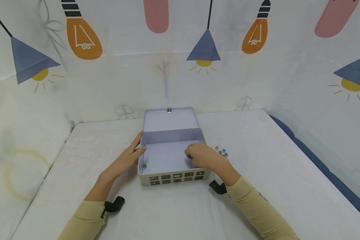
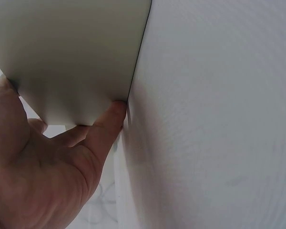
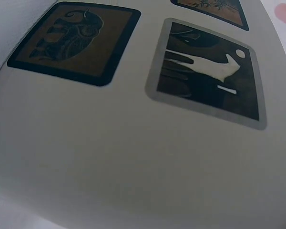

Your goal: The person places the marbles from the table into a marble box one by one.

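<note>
A white metal box point(image 1: 165, 150) stands on the table with its hinged lid point(image 1: 171, 120) tilted back. My left hand point(image 1: 127, 160) holds the box's left wall, thumb over the rim. In the left wrist view, the fingers of that hand point(image 2: 43, 176) press against the box's plain outer side point(image 2: 71, 57). Over the box's right part, my right hand point(image 1: 205, 156) has curled fingers that pinch a small dark blue marble point(image 1: 190, 157), mostly hidden. A greenish marble point(image 1: 144, 166) lies in the box's front left corner. The right wrist view shows only the box's picture-covered wall point(image 3: 133, 143), not the hand.
Several small glass marbles point(image 1: 224, 154) lie on the white tablecloth point(image 1: 258, 160) just right of the box. Behind stands a white curtain point(image 1: 114, 80) printed with lamps and bulbs. A dark blue edge point(image 1: 312, 156) runs along the table's right side.
</note>
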Tool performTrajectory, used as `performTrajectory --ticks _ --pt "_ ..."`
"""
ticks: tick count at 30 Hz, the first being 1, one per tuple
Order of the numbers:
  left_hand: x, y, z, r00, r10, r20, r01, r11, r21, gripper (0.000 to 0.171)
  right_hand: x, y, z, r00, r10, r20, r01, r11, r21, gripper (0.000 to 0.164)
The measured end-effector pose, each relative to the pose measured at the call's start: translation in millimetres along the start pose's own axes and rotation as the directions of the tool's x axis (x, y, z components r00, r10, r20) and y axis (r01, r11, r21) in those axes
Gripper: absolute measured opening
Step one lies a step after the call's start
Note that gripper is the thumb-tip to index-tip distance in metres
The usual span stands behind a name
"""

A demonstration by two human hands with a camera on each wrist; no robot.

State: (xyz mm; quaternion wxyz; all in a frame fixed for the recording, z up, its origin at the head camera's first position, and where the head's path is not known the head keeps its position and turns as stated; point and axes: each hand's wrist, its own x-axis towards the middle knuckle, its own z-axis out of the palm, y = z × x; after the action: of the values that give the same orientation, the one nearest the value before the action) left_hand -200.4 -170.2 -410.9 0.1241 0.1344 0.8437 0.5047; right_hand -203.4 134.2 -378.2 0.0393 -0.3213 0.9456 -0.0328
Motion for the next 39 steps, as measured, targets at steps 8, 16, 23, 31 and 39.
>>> performTrajectory --ticks 8,16,23,31,39 --pt "-1.0 0.5 0.0 1.000 0.000 0.002 0.000 1.000 -0.002 0.068 0.9 1.0 2.1 1.000 -0.003 -0.002 0.003 1.000 -0.012 0.021" --pt "0.6 -0.7 1.1 1.000 0.002 0.010 -0.002 1.000 -0.016 0.068 0.2 2.0 2.5 1.000 -0.004 -0.006 0.004 1.000 -0.019 0.021" --pt "0.5 0.2 1.9 1.000 -0.005 0.011 0.005 1.000 -0.014 0.071 -0.5 1.7 2.2 1.000 0.013 0.007 -0.013 1.000 0.001 0.022" --pt "0.1 0.1 2.0 1.000 -0.002 0.009 0.003 1.000 -0.012 0.067 -0.7 3.7 0.5 1.000 -0.001 0.002 0.001 0.999 0.046 0.024" --pt "0.1 -1.0 1.2 1.000 0.001 0.014 0.000 0.999 -0.032 0.065 -2.7 4.8 -5.3 1.000 -0.018 -0.005 0.018 0.996 0.085 0.019"
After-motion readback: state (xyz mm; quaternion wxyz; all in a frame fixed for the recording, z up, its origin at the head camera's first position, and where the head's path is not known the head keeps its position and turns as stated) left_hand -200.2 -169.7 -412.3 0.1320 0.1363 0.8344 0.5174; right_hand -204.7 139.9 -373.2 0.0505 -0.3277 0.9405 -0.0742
